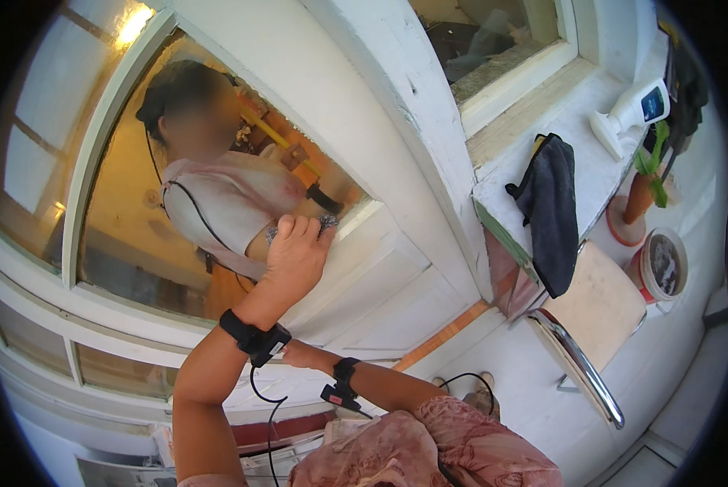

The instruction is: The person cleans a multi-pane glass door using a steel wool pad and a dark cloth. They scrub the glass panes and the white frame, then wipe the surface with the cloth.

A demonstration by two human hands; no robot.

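Note:
My left hand (300, 252) presses a crumpled grey, patterned wad (327, 224) against the glass pane (139, 255) of a white-framed door, near its lower right corner. Its fingers are bent over the wad, which is mostly covered. Lower down, my right hand (298, 354) is near the white door, partly hidden behind the black device (266, 344) on my left wrist; its fingers do not show clearly. In the pane shows a person (218, 195) in a pale pinkish top with a black cord; I cannot tell whether behind the glass or reflected.
Right of the door, a white ledge (491, 164) holds a dark cloth (552, 213) hanging over its edge and a white spray bottle (628, 115). Below stand a chair (607, 298) with a metal frame, a bucket (659, 265) and a potted plant (640, 195). A cable hangs from my left wrist.

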